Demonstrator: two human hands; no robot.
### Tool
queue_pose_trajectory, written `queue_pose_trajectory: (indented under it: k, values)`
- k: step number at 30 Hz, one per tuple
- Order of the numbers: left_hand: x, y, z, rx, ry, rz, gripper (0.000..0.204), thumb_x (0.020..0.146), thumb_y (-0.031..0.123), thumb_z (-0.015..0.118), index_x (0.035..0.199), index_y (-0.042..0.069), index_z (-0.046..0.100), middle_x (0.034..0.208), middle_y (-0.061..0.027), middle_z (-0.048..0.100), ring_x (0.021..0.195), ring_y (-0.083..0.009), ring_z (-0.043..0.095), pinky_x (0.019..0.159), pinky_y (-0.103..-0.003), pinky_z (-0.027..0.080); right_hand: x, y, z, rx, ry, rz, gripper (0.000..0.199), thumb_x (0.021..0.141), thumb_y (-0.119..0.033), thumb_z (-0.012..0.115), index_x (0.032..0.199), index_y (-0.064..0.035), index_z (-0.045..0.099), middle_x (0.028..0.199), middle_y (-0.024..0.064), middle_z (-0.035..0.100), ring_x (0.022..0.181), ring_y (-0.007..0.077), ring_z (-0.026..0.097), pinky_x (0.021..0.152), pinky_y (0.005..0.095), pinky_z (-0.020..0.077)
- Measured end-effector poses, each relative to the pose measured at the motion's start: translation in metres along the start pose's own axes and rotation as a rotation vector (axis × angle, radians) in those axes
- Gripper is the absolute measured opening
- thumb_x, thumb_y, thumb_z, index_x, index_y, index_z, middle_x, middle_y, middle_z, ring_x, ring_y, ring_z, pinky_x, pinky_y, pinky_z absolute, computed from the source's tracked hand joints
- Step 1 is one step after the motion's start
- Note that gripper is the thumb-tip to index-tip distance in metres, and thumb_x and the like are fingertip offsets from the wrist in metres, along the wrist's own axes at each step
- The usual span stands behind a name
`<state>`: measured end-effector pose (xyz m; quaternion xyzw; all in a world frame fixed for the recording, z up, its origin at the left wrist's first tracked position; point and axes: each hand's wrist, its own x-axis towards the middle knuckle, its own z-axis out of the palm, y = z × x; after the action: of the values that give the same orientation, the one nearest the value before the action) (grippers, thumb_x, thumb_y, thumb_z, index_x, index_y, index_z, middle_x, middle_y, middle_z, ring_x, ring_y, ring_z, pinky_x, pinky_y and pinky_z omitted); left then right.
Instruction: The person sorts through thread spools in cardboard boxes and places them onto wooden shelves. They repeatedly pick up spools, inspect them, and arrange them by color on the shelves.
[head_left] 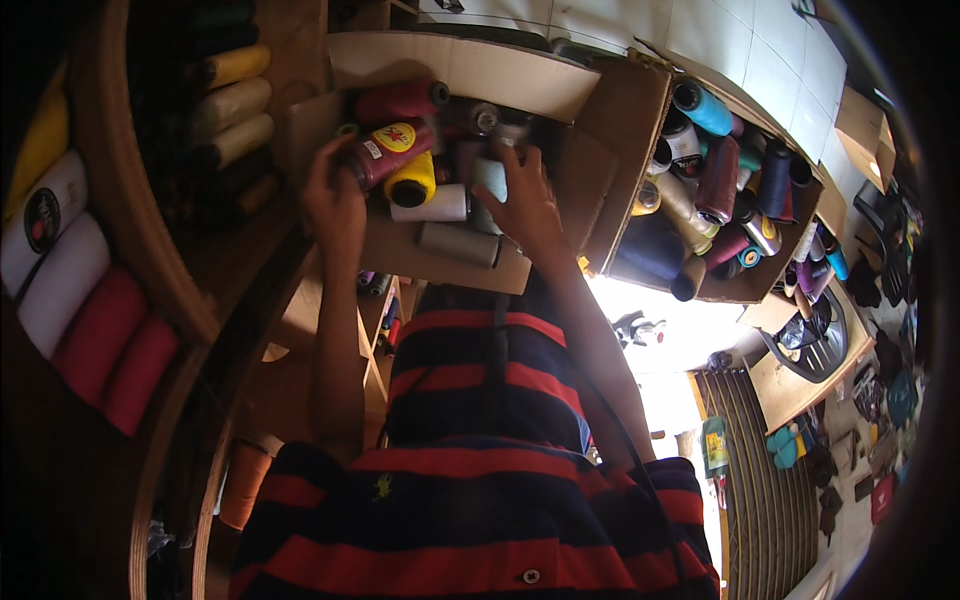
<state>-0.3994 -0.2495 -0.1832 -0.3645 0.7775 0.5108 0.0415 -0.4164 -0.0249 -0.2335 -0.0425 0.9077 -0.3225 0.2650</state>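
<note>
**Both hands in the thread box**

Up in the open cardboard box (470, 70), the left hand (335, 205) has its fingers curled around the base of a maroon thread cone (385, 152) lying on its side. Just beside it sits a yellow cone (412, 182). The right hand (525, 205) spreads loosely over a pale blue-white cone (490, 175), fingertips touching it; whether it actually grips, I cannot tell. A second box (640, 110) of spools stands to the right.
</note>
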Motion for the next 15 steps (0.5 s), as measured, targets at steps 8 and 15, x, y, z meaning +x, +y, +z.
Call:
queue_pose_trajectory:
  k: [8, 15]
  values:
    - [-0.003, -0.008, -0.003, -0.023, -0.005, 0.002, 0.038, 0.088, -0.001, 0.041, 0.120, 0.006, 0.061, 0.111, -0.0061, 0.064, 0.085, -0.0096, 0.060, 0.064, -0.022, 0.049, -0.019, 0.000, -0.026, 0.033, -0.047, -0.084, 0.046, 0.077, -0.022, 0.074, 0.112, -0.0048, 0.050, 0.097, 0.0162, 0.062, 0.088, 0.0373, 0.063, 0.076, 0.0447, 0.0502]
    - [-0.002, -0.003, -0.001, -0.079, 0.008, 0.030, 0.037, 0.086, -0.001, 0.043, 0.118, 0.004, 0.061, 0.098, -0.0064, 0.063, 0.072, -0.0077, 0.055, 0.059, -0.024, 0.047, 0.026, 0.009, -0.007, -0.087, 0.029, -0.058, 0.045, 0.087, -0.028, 0.058, 0.125, -0.0060, 0.048, 0.112, 0.0176, 0.062, 0.102, 0.0400, 0.062, 0.084, 0.0495, 0.0501]
